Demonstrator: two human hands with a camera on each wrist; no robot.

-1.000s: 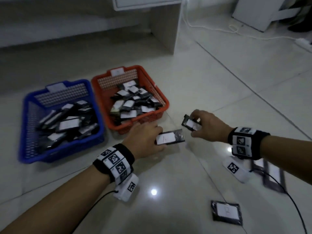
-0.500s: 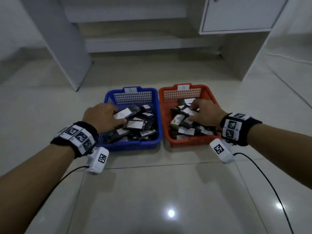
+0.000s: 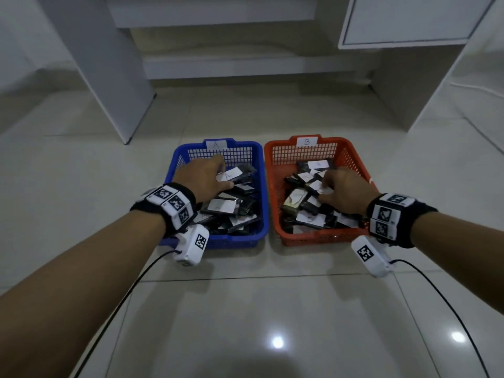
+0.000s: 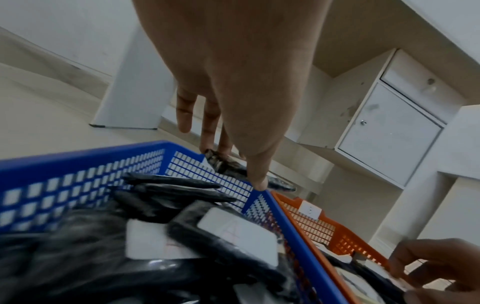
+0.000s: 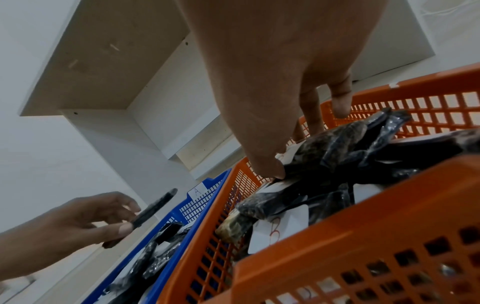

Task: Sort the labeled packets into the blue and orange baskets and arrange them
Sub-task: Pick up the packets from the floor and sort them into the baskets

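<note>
A blue basket (image 3: 245, 145) tagged A and an orange basket (image 3: 342, 141) tagged B stand side by side on the floor, each holding several black packets with white labels. My left hand (image 3: 222, 171) hovers over the blue basket and pinches a black packet (image 3: 231, 174) labeled A between thumb and fingers; the left wrist view shows this packet (image 4: 223, 162) above the basket's far rim. Over the orange basket, my right hand (image 3: 324, 186) pinches a packet (image 3: 326, 190) lying on the pile. In the right wrist view its thumb presses that dark packet (image 5: 324, 148).
A white desk stands right behind the baskets, with a leg panel (image 3: 109, 77) at the left and a cabinet (image 3: 409, 20) at the right. Glossy tiled floor (image 3: 272, 309) stretches in front. Black cables (image 3: 131, 285) trail from both wrist cameras.
A second ago both hands held packets low over the floor, right of the baskets. They have since carried them over the baskets, left over blue, right over orange.
</note>
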